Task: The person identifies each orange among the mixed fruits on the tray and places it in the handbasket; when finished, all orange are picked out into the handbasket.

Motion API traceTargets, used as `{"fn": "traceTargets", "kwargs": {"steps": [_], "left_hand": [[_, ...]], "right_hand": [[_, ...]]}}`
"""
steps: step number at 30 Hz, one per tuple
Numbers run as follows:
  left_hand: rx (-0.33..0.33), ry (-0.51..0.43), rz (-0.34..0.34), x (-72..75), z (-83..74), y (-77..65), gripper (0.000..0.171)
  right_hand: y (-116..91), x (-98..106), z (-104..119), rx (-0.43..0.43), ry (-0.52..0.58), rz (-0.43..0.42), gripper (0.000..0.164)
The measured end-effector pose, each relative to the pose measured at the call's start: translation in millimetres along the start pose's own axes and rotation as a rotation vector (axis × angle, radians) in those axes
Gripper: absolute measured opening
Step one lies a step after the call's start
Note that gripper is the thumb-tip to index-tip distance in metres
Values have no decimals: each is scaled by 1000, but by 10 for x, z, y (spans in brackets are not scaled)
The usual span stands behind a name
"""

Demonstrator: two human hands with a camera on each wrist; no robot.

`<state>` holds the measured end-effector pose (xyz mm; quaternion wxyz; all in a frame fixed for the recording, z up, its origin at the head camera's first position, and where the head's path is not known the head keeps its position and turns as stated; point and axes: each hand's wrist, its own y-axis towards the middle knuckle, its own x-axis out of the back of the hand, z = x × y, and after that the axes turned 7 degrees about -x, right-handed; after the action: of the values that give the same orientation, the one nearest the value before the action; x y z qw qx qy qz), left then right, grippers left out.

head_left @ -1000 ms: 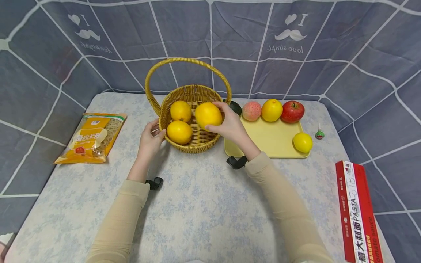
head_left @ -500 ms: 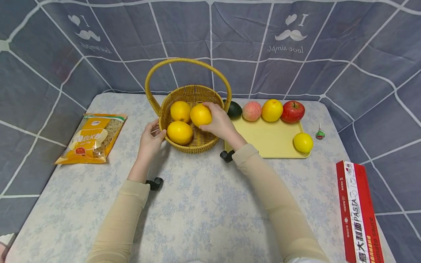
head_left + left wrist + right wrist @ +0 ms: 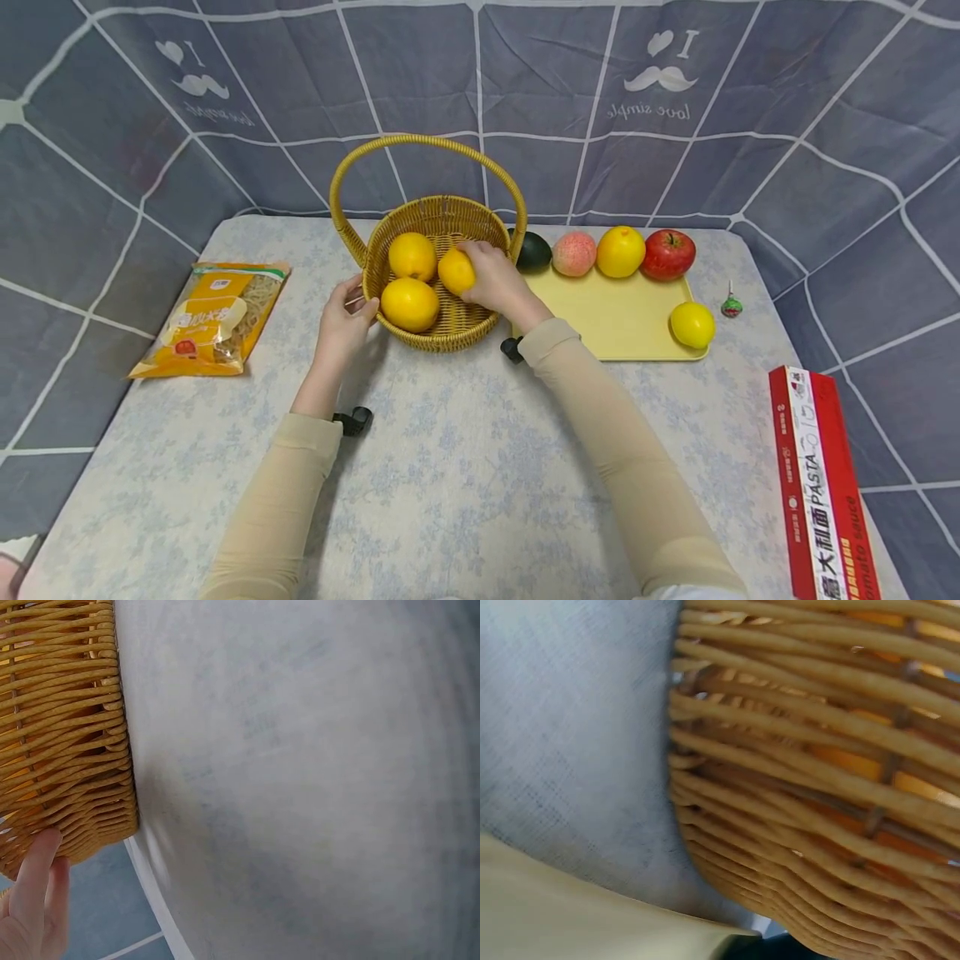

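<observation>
A woven wicker basket point(image 3: 442, 342) with a tall arched handle stands at the back of the table. Inside it on the left lie two orange-yellow fruits, one at the rear point(image 3: 412, 256) and one in front point(image 3: 409, 305). My right hand point(image 3: 495, 279) reaches over the right rim and grips a third orange-yellow fruit point(image 3: 455, 271) low in the basket, fingers over its top and thumb at the front. My left hand point(image 3: 347, 315) steadies the basket from the left, thumb near the rim. The left wrist view shows straight fingers point(image 3: 34, 874) against the outer wicker wall.
Right of the basket is a yellow tray point(image 3: 607, 325) with a lemon point(image 3: 692, 325) at its corner. Along its back edge sit an avocado point(image 3: 533, 252), peach point(image 3: 575, 253), yellow fruit point(image 3: 620, 252) and apple point(image 3: 667, 255). A lollipop point(image 3: 731, 304), pasta box point(image 3: 825, 483) and noodle bag point(image 3: 213, 321) lie farther out.
My right hand has moved left and down into the basket with the orange-yellow fruit, bringing it closer to the other two. My left hand has stayed at the basket's side.
</observation>
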<state>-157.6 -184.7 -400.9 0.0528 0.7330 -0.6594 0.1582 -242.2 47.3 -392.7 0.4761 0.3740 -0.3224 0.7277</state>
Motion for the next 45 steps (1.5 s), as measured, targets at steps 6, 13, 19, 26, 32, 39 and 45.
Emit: {"fn": "traceTargets", "kwargs": {"steps": [6, 13, 19, 26, 32, 39, 45], "left_hand": [[14, -1, -7, -1, 8, -2, 59], [5, 10, -10, -7, 15, 10, 59], [0, 19, -11, -7, 29, 15, 59], [-3, 9, -7, -1, 35, 19, 59], [-13, 3, -2, 7, 29, 18, 59], [-15, -3, 5, 13, 30, 22, 59], [-13, -2, -2, 15, 54, 28, 59]], "right_hand": [[-4, -40, 6, 35, -73, 13, 77], [-25, -39, 8, 23, -93, 7, 75], [-57, -31, -18, 47, -68, -33, 70], [-156, 38, -25, 67, -13, -58, 65], [-324, 140, -32, 81, 79, -95, 57], [-603, 286, -170, 84, 268, -227, 45], [-787, 439, -473, 30, 509, -338, 39]]}}
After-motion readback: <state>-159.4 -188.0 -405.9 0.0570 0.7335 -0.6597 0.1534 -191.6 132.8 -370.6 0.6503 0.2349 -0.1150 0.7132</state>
